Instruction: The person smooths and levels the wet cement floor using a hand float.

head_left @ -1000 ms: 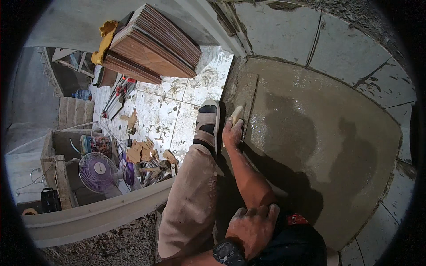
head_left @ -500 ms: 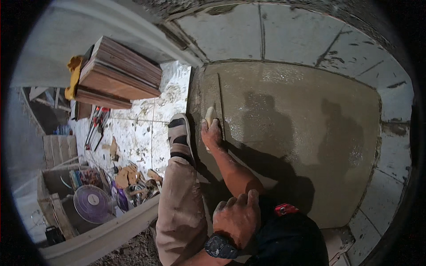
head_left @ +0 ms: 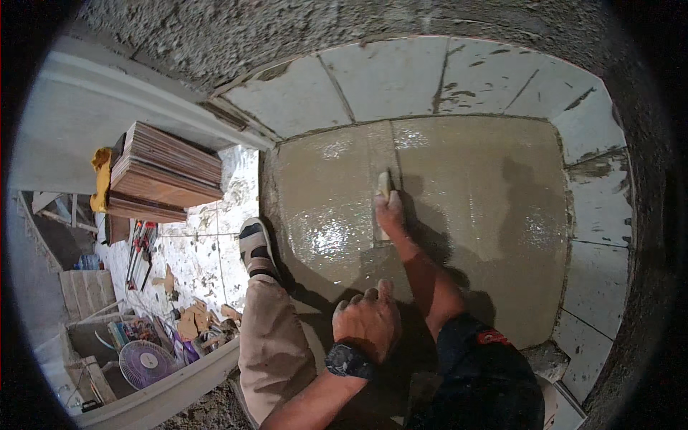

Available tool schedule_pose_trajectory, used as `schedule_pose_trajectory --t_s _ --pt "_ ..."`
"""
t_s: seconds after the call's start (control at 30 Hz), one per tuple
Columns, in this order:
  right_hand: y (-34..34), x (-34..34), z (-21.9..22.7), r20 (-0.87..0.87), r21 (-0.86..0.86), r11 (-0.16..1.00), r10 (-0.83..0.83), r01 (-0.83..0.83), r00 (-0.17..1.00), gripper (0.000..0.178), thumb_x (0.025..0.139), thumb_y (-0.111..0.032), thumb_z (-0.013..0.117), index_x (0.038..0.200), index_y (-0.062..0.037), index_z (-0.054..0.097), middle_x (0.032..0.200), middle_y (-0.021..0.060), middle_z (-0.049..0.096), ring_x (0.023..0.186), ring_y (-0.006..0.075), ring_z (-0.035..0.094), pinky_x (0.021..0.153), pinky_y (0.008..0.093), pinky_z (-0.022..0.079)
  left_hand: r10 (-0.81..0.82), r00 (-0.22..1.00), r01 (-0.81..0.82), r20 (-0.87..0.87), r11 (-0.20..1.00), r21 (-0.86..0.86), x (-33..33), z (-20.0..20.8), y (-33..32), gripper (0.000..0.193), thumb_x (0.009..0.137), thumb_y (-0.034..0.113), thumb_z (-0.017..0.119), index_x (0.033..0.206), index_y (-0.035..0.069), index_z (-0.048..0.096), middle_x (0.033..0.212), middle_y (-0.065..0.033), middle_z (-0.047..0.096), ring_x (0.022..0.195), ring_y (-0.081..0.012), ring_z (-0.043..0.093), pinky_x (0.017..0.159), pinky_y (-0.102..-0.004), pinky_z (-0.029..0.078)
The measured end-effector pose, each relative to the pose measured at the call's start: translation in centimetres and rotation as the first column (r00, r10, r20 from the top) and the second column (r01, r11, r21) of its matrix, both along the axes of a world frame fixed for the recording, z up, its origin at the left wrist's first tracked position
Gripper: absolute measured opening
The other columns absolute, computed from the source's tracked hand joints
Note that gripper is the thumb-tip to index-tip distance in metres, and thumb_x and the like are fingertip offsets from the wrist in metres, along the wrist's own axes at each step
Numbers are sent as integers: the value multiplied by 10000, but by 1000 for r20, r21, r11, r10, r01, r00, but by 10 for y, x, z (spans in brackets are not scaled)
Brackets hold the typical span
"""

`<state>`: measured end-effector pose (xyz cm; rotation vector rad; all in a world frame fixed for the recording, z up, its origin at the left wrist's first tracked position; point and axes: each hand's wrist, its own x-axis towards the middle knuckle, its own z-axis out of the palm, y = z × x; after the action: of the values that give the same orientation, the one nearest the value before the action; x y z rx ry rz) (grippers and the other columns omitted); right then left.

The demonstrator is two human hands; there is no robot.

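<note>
My right hand (head_left: 390,213) is closed around the pale handle of a finishing trowel (head_left: 385,147). Its long flat blade lies on the wet cement (head_left: 459,204), roughly in the middle of the bed, pointing away from me. Nearer to me is my left hand (head_left: 367,321), with a dark watch (head_left: 350,359) on its wrist. The fingers are curled in with the knuckles up. Whatever lies beneath them is hidden.
White wall tiles (head_left: 387,75) border the cement at the back and right. My sandalled foot (head_left: 256,247) stands at its left edge. Further left are stacked tiles (head_left: 168,172), a red-handled tool (head_left: 139,251), scraps and a purple fan (head_left: 145,363).
The trowel and my right hand have moved right, from the left edge to the middle of the cement. My view has shifted, and the left hand stays curled.
</note>
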<state>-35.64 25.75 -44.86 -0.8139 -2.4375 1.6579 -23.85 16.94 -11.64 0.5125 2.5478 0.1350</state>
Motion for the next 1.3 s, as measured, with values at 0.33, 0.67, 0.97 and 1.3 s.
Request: schedule_pose_trajectory --t_s 0.33,0.67,0.97,1.3 --pt "169 73 14 6 -310 883 -368 352 930 205 910 -289 466 820 -104 469 613 -16 453 494 96 448 422 267 381 -10 992 23 126 994 -103 9 -11 9 282 872 192 381 1068 71 544 829 -164 622 749 -314 619 723 -411 465" --pt "-32 35 4 11 -408 905 139 -123 990 384 882 -357 463 1018 2 485 857 206 576 806 323 568 729 426 436 2 987 23 163 988 -155 -5 -10 26 391 865 173 385 1239 87 455 886 -109 624 737 -264 612 675 -389 479" --pt "-116 -34 37 28 -208 969 144 -135 989 435 860 -388 465 943 39 473 868 306 532 831 479 503 721 498 396 7 1000 -7 -20 999 -36 -13 -1 -3 229 882 170 392 1031 56 524 825 -99 608 783 -246 619 662 -363 466" --pt "-50 -25 21 110 71 981 170 -178 979 440 851 -365 499 963 59 530 876 298 569 836 449 559 732 477 440 -9 998 12 67 999 -44 -4 -6 -7 336 874 244 398 1146 84 513 916 -145 622 798 -305 618 715 -411 474"
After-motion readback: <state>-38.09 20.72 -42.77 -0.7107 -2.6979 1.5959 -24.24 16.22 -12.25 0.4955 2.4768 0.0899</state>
